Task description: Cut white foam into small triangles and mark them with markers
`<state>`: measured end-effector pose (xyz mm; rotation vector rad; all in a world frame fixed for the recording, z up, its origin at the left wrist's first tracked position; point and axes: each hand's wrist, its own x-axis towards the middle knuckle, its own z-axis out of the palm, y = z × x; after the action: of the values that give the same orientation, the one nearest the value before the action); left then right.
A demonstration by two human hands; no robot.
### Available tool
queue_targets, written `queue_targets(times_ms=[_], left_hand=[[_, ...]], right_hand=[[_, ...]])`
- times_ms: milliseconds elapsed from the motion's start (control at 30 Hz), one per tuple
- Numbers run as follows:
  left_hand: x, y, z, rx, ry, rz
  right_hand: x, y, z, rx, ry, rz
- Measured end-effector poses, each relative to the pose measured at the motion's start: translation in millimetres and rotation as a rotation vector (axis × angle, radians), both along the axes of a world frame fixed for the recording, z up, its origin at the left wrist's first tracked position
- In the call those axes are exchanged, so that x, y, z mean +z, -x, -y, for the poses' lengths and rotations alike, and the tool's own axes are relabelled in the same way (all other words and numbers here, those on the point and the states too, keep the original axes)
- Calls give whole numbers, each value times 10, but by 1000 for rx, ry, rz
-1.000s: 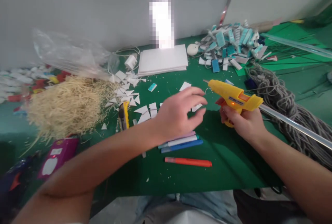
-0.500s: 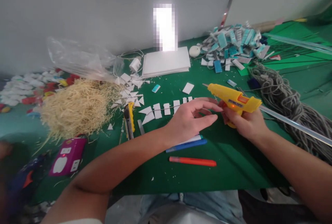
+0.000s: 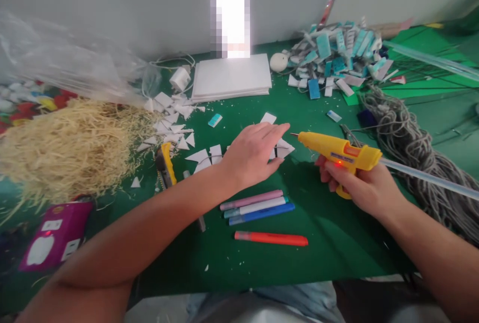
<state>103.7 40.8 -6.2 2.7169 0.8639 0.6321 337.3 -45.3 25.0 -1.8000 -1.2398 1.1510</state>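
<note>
My right hand [image 3: 361, 188] is wrapped round the handle of a yellow hot glue gun [image 3: 337, 149]. Its red light glows, its nozzle points left, and a clear glue stick [image 3: 426, 176] sticks out of the back. My left hand [image 3: 252, 156] hovers over a row of cut white pieces, fingers stretched out and holding nothing. It hides the middle of the row. A tailed white piece [image 3: 199, 159] at the left end and a pointed white piece [image 3: 285, 148] at the right end show, with a thin cord across them. Its fingertips are just left of the nozzle.
Nearer me lie several markers, including a red marker [image 3: 271, 238]. Left are a yellow utility knife [image 3: 166, 163], white scraps [image 3: 168, 121], straw [image 3: 71, 148] and a purple power strip [image 3: 56, 236]. White sheets [image 3: 232, 79], blue-white pieces [image 3: 337, 54] and grey cord [image 3: 404, 133] lie behind and right.
My left hand has drawn left, away from the glue gun, uncovering the pointed right-end piece and the pink marker. The glue gun sits slightly lower in view. The camera view has shifted.
</note>
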Motion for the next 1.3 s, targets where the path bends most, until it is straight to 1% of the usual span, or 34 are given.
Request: queue_targets(times_ms=[67, 133, 200, 267, 333, 367, 433, 467, 600, 833, 967, 1100, 1200, 1300], left_hand=[[-3, -37, -7, -25, 26, -21], [-2, -42, -20, -56, 22, -13], [-8, -22, -38, -64, -16, 29], [-22, 7, -59, -39, -80, 78], [-37, 27, -78, -13, -153, 104], [-45, 31, -84, -5, -182, 104], [-58, 28, -89, -1, -216, 99], [-65, 23, -87, -5, -221, 99], [-90, -4, -74, -17, -205, 103], [-102, -33, -63, -32, -210, 78], [-116, -45, -49, -24, -217, 79], [-139, -38, -56, -15, -202, 86], [-156, -24, -73, 11, -174, 69], [-167, -13, -82, 26, -156, 68]], right_hand=[[16, -10, 22, -44, 24, 8], [1, -33, 38, -32, 17, 35], [-33, -61, 46, 27, -14, 87], [-63, -84, 47, 83, -62, 128], [-72, -97, 41, 83, -120, 144], [-68, -99, 37, 115, -96, 143], [-53, -102, 28, 127, -84, 170], [-46, -105, 26, 161, -91, 177], [-37, -129, 37, 187, -110, 191], [-17, -105, 39, 244, -91, 210], [-5, -79, 34, 263, -116, 194], [-18, -85, 40, 231, -119, 163], [-41, -108, 45, 280, -157, 202], [-58, -126, 47, 305, -157, 196]])
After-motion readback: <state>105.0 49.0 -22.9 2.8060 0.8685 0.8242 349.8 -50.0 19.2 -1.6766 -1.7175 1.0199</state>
